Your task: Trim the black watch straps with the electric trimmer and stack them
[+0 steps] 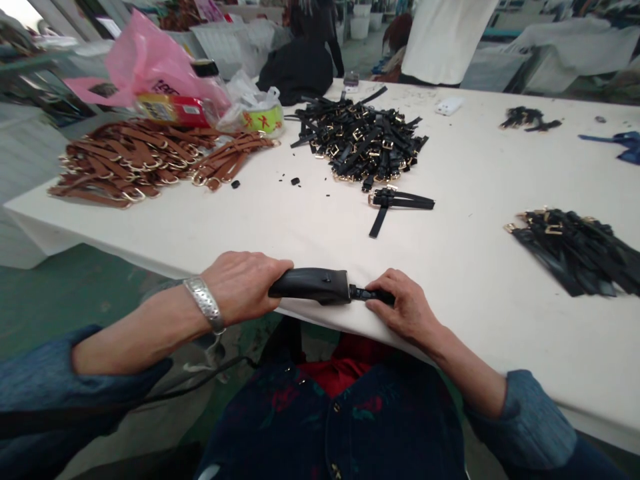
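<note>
My left hand (246, 283) is wrapped around the rear of a black clipper-shaped handheld tool (313, 285) at the table's near edge. A dark cord runs below my left forearm; whether it joins the tool is hidden. My right hand (403, 303) pinches a short black strap (359, 292) between thumb and fingers. The strap's left end meets the tool's head, and its other end is covered by my fingers. Beyond my hands lies a separate black buckled strap (400, 199), in front of a heap of black straps (367, 137) with gold-coloured buckles.
Brown buckled straps (130, 160) are piled at the left, below a pink plastic bag (145, 57) and a red-yellow packet (173, 108). A bundle of black straps (580, 247) lies at the right. Small black scraps (295, 181) dot the white table (470, 267). A person in white (445, 40) is across the table.
</note>
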